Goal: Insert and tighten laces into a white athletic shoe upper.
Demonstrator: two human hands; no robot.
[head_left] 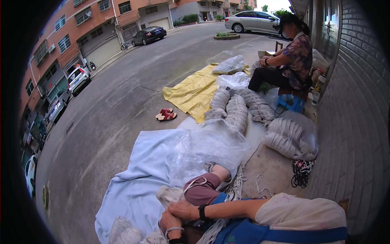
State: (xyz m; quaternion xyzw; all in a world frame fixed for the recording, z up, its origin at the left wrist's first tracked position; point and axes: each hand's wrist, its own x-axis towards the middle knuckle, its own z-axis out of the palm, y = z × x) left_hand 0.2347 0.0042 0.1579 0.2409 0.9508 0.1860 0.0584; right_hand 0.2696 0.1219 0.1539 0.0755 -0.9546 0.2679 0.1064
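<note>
My right hand (183,210), with a black band at its wrist, is closed over a white shoelace (192,183) that loops up across my knee. Just beneath it, my left hand (169,224) is closed against the lower end of an off-white shoe upper (167,195); a light cord rings that wrist. Both hands press together, so the fingertips and their exact grip are hidden. More white laces (215,231) hang in a bundle across my lap, and another bunch of laces (239,179) trails beside my leg.
Clear plastic sheeting (207,142) lies over a light blue cloth (142,162). Beyond are stacked grey shoe uppers (236,112), a bagged stack (289,138), dark laces (301,173), red slippers (166,114) and a yellow sheet (189,89). A seated person (290,61) works by the brick wall (361,101).
</note>
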